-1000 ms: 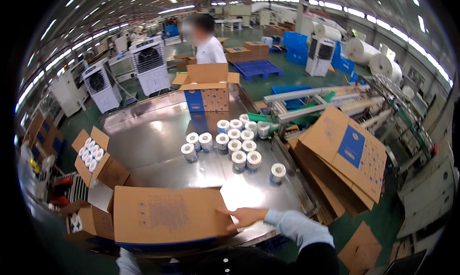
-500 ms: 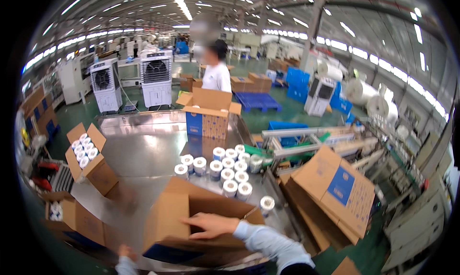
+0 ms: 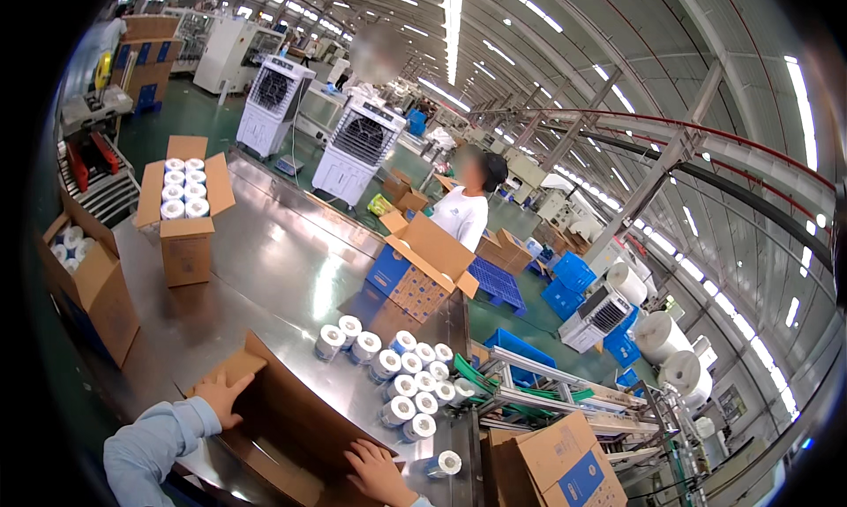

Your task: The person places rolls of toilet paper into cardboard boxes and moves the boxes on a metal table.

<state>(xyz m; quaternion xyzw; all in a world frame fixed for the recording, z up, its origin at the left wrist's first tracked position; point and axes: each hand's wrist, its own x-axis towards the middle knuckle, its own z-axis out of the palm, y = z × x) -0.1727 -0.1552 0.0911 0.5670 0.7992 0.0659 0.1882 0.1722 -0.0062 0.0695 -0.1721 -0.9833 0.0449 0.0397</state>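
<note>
An empty-looking open cardboard box (image 3: 300, 419) stands on the steel table (image 3: 273, 233) right in front of me. My left hand (image 3: 221, 397) grips the flap at the box's left end, fingers bent over it. My right hand (image 3: 378, 473) rests at the box's right end, fingers apart and pointing inward, with no item in it. Beyond the box, several upright paper rolls (image 3: 408, 363) with white tops and blue-printed sides stand grouped. One single roll (image 3: 444, 463) is apart from them, close to my right hand.
Filled with rolls, an open carton (image 3: 187, 251) stands at left; another carton (image 3: 97, 286) holding rolls is nearer. A printed carton (image 3: 415, 282) sits at the far edge, a person (image 3: 460, 214) behind it. Flattened cartons (image 3: 565, 463) lean at right beside a metal conveyor frame (image 3: 547, 375).
My view has tilted and swung. My left hand has come up from the lower edge onto the box's left flap; my right hand has shifted to its right end. The box is turned and opened wider.
</note>
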